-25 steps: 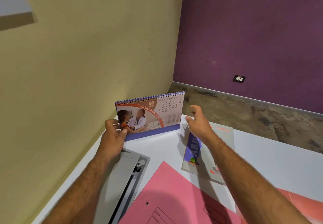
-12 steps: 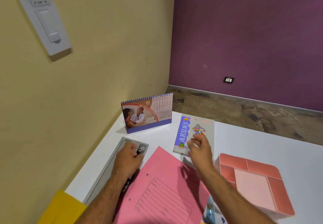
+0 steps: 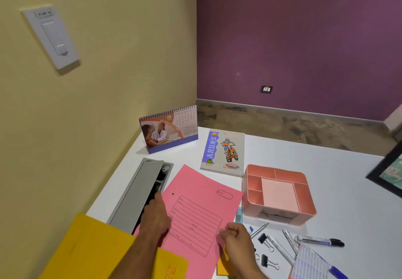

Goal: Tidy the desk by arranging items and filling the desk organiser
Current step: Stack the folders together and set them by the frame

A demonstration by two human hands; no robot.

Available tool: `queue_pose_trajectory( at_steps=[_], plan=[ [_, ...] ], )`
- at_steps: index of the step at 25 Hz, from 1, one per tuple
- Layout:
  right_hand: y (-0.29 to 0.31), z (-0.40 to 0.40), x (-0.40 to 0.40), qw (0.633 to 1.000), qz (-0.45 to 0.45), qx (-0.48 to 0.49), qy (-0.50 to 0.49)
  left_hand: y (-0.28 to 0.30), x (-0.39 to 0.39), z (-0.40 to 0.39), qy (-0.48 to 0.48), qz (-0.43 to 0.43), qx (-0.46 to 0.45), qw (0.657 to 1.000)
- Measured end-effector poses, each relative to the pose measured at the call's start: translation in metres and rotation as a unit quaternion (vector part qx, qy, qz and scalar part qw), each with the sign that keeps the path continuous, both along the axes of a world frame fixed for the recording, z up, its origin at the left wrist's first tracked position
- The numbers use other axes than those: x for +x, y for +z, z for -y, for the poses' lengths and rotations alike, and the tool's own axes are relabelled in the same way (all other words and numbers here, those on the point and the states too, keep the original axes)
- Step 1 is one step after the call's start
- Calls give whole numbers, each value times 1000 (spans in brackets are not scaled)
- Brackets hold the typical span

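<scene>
Both hands on the pink paper file folder, which lies flat on the white desk right in front of the person. Left hand rests on its left edge, fingers laid out fairly straight, touching rather than gripping. Right hand sits at its right edge with fingers curled; looks like a pinch on the edge, but I can't tell for sure.

Handling guess: folder is thin card, light, floppy, will sag if lifted by one corner. Best to take it by both long edges or slide it.

Yellow card folder lies under the left forearm and partly under the pink one.

Pink plastic desk organiser is just beyond the right hand; all visible compartments look empty. Pens, a black marker and black binder clips lie loose to the right of the right hand.

Spiral desk calendar stands well beyond the left hand.
</scene>
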State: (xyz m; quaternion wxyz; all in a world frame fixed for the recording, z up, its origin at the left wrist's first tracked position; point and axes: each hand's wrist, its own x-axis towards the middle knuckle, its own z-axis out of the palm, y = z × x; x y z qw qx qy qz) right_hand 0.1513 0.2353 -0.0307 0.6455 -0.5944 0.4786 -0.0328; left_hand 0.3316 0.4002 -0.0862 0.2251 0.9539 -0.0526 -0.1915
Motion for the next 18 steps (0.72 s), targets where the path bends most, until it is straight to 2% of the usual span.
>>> queue_pose_trajectory(
  at_steps=[5,10,14,18],
  plan=[
    [10,5,-7,999,22,-47,-6,3,-1,-1,44,63,-18,997],
    [17,11,-7,993,47,-103,10,42,0,-7,103,105,-135,980],
    [22,13,-10,991,69,-116,17,83,-4,-12,193,95,-322,922],
    [39,22,-10,984,113,-136,38,123,-21,-13,189,60,-447,872]
  ],
)
